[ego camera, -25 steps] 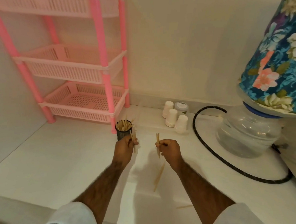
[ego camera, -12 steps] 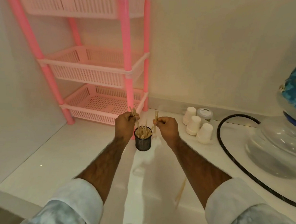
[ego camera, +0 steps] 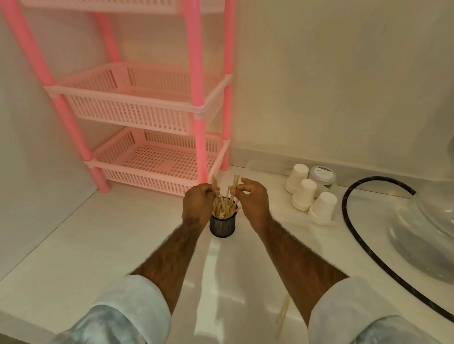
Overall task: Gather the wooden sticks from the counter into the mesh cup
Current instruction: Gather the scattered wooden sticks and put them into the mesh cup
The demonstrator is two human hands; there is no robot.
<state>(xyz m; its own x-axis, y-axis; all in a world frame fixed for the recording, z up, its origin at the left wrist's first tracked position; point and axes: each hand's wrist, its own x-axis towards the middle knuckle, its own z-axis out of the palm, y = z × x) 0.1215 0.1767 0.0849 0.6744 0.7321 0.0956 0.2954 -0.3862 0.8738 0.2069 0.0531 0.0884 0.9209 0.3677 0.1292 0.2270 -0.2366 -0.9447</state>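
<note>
Both hands pinch upright wooden sticks — left hand, right hand — directly above the mesh cup; long axes vertical, mouth just below.

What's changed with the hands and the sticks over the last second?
Both hands moved forward from the open counter to the mesh cup. The left hand and right hand now sit on either side of its rim, each still pinching sticks upright over the ones already inside. Nothing has been let go yet. The loose sticks on the counter near the right forearm, the paper cups and the pink rack stayed put.
</note>
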